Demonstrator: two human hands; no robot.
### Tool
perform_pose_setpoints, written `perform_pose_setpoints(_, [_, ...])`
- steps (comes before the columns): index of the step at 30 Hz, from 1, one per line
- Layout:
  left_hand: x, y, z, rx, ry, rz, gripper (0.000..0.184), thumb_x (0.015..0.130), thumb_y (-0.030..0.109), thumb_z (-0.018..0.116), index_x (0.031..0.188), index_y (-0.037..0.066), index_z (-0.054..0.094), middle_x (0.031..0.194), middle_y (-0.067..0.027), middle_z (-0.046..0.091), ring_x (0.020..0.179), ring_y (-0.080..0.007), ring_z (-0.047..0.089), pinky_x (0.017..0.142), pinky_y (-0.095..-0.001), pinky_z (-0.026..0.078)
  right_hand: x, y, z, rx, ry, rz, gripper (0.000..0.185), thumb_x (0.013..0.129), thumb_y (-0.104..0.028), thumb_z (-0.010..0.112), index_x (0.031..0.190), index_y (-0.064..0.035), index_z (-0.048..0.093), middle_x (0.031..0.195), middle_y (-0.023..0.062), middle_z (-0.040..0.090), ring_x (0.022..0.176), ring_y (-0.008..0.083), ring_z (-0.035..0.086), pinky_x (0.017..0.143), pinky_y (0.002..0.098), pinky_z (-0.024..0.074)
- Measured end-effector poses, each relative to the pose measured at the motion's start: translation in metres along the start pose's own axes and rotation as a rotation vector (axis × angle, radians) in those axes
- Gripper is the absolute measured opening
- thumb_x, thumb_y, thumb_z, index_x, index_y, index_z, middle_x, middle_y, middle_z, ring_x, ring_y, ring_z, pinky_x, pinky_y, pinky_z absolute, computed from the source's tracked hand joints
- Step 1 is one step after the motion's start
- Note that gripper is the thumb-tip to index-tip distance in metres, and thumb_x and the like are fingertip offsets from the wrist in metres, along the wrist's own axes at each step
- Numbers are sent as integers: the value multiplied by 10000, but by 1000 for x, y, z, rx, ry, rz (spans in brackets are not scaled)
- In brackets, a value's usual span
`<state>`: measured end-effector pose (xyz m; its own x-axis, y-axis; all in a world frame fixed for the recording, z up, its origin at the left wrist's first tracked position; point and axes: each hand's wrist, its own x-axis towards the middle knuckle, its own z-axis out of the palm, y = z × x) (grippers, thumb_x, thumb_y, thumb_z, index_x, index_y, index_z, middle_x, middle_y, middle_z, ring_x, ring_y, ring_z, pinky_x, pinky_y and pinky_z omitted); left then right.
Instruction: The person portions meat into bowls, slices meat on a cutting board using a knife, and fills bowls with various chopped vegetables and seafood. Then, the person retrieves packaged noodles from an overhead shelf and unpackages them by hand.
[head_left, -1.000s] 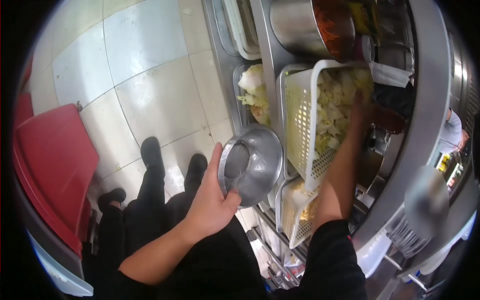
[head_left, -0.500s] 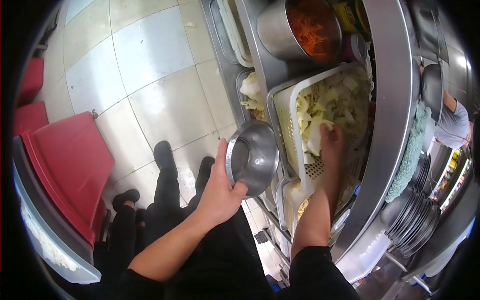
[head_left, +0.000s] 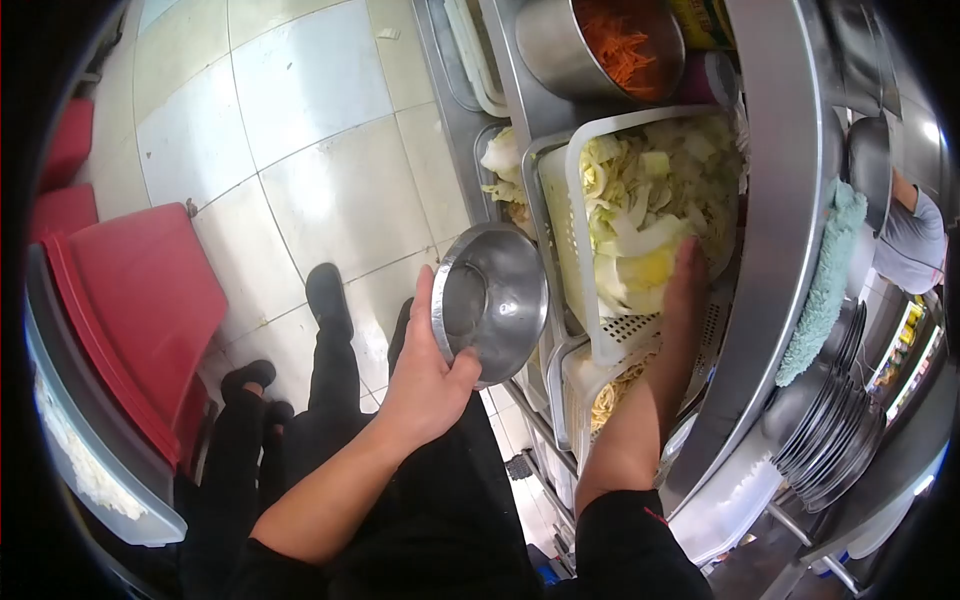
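Note:
My left hand (head_left: 425,385) grips a metal bowl (head_left: 508,300) by its rim, thumb on the near edge. The bowl is tilted, and no food shows in it. My right hand (head_left: 684,285) is inside a white plastic basket (head_left: 580,235), seen edge-on with its fingers stretched out. It lies against chopped cabbage (head_left: 640,215) in pale green and white pieces. Nothing shows gripped in that hand, though its palm side is partly hidden.
Beyond the basket stands a metal pot (head_left: 548,50) of shredded carrot (head_left: 622,55). Noodles (head_left: 607,402) lie nearer me. A steel counter edge (head_left: 775,200) runs along the right, with a green cloth (head_left: 825,290) and stacked black plates (head_left: 825,440). Red lids (head_left: 140,310) are at left.
My right hand has gone from bent fingers at a cabbage piece to straight fingers, slightly further right. The bowl has turned so more of its inside shows. The view has shifted slightly.

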<state>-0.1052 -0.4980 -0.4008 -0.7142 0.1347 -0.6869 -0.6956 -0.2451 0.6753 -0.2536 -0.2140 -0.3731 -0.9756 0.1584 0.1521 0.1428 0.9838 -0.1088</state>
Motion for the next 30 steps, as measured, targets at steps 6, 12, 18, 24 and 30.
perform_pose_setpoints(6, [2, -22, 3, 68, 35, 153, 867, 852, 61, 550, 1510, -21, -8, 1423, -335, 283, 1325, -422, 352, 1071, -415, 340, 65, 62, 74, -18, -44, 320, 683, 892, -404, 606, 1393, 23, 422, 1378, 223, 476, 1249, 356, 483, 1037, 399, 374])
perform_pose_setpoints(12, [7, -17, 18, 132, -3, 166, 873, 864, 42, 552, 1519, 19, -24, 1404, -331, 267, 1265, -430, 399, 1034, -425, 389, 41, 56, 89, 135, -217, 311, 643, 851, -299, 670, 1355, 33, 449, 1290, 220, 544, 1185, 328, 533, 968, 387, 428])
perform_pose_setpoints(18, [1, -10, 4, 174, 42, 152, 858, 826, -24, 516, 1510, -23, -2, 1486, -311, 220, 1402, -394, 278, 1132, -395, 267, 1, -11, 1, 609, -674, 465, 558, 863, -271, 649, 1355, -53, 499, 1256, 189, 581, 1155, 336, 554, 983, 365, 418])
perform_pose_setpoints(24, [5, -6, 2, 240, 42, 200, 854, 825, -25, 515, 1510, -25, 6, 1467, -316, 248, 1387, -409, 302, 1130, -400, 269, 48, 63, 99, 268, -320, 119, 592, 818, -178, 686, 1358, -48, 479, 1306, 195, 538, 1142, 295, 562, 942, 350, 450])
perform_pose_setpoints(30, [2, -7, 8, 188, 45, 178, 857, 857, 21, 535, 1519, 17, -10, 1368, -332, 296, 1170, -441, 470, 898, -374, 495, 26, 6, 51, 490, -412, 416, 666, 830, -66, 648, 1443, -97, 389, 1329, 172, 516, 1174, 279, 536, 931, 334, 465])
